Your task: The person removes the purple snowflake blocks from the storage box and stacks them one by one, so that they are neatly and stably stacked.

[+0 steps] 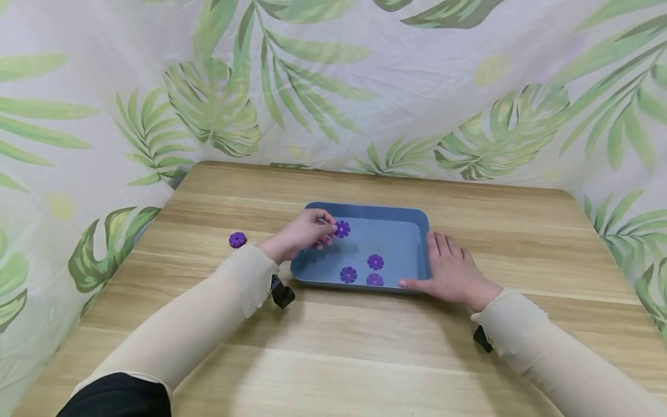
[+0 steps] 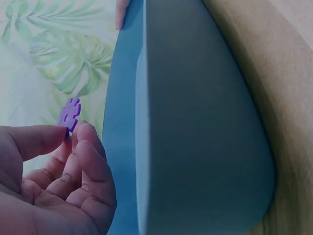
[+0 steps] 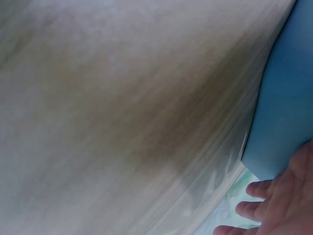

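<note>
Blue rectangular tray (image 1: 398, 238). Left hand (image 1: 304, 233), above tray's left side: pinches purple, notched, plastic-looking disc (image 1: 343, 229) by its edge, apparently for control. Right hand (image 1: 452, 271): fingers extended against tray's right end, presumably bracing. Three matching discs (image 1: 375, 262): inside tray, near side. Purple round piece (image 1: 237, 240): left of tray.

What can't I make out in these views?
Head: bottom of nearest disc, behind tray rim.
Head: whether the purple disc on the table is single; too small.
Left wrist: discs lying inside, hidden by the tray wall.
Right wrist: right hand, partly cut off by the edge.
</note>
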### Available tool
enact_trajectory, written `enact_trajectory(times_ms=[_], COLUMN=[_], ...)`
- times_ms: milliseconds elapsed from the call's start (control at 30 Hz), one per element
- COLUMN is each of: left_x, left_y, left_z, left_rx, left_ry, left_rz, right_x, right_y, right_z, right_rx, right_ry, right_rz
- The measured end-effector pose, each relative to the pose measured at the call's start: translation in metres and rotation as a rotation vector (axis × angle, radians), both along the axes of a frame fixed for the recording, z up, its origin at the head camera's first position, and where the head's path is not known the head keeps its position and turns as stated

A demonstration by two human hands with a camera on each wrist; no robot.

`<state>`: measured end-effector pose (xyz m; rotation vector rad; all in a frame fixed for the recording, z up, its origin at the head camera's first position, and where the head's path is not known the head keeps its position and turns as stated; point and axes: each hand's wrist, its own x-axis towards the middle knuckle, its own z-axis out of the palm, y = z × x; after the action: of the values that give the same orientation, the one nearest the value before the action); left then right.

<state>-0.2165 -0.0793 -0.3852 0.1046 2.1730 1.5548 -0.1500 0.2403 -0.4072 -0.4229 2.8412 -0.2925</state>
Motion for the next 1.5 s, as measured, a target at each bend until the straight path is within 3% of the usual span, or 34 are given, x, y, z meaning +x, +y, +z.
enact_trajectory(times_ms=[267,433,867,1133,1500], left_x=[0.000,-0.004,-0.005,-0.001,-0.001], left_y=[-0.010,-0.026,-0.080,-0.113,-0.151], left_z=[0.006,0.007,-0.006,0.003,0.009], left_rx=[0.013,0.008,0.028,0.026,-0.018], left_ry=[0.023,0.046,0.048,0.065,0.081], left_rz=[0.025,0.040,0.137,0.187,0.243], right_x=[0.001,0.000,0.001,-0.001,-0.001], right_y=[0.001,0.000,-0.001,-0.002,-0.001], right_z=[0.003,0.003,-0.001,0.002,0.004], right_rx=[-0.001,0.019,0.048,0.050,0.053], right_ry=[0.003,0.009,0.036,0.064,0.029], right_rz=[-0.010,0.001,0.013,0.010,0.011])
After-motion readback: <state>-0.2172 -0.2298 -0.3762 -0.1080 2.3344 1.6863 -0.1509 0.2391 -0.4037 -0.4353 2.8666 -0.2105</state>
